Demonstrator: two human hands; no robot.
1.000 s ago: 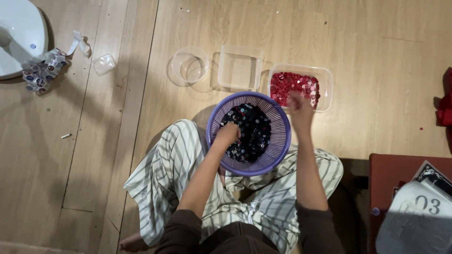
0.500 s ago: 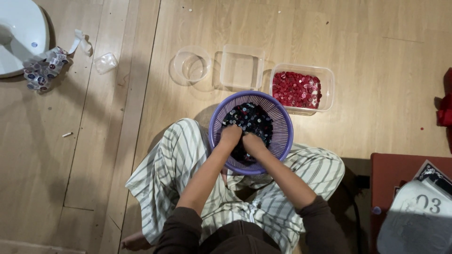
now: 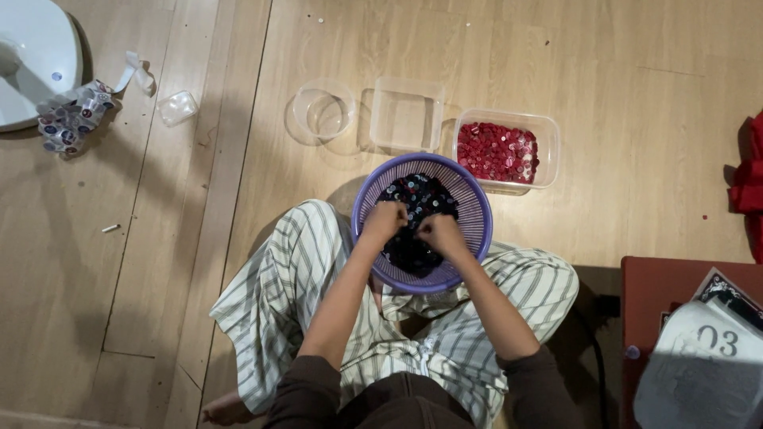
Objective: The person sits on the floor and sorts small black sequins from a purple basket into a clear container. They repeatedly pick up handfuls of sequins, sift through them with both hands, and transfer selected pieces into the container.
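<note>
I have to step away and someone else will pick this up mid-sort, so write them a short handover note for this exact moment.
Left hand and right hand: both inside the purple basket, fingers curled over the dark pieces; whether either grips a piece cannot be told.
Basket sits on the floor between the striped-trousered knees.
Beyond it, in a row: round clear container and square clear container, both holding nothing visible, and a rectangular clear tub filled with red pieces.
Done: red pieces set apart in the tub.
Left: a heap of mostly dark pieces in the basket.
</note>
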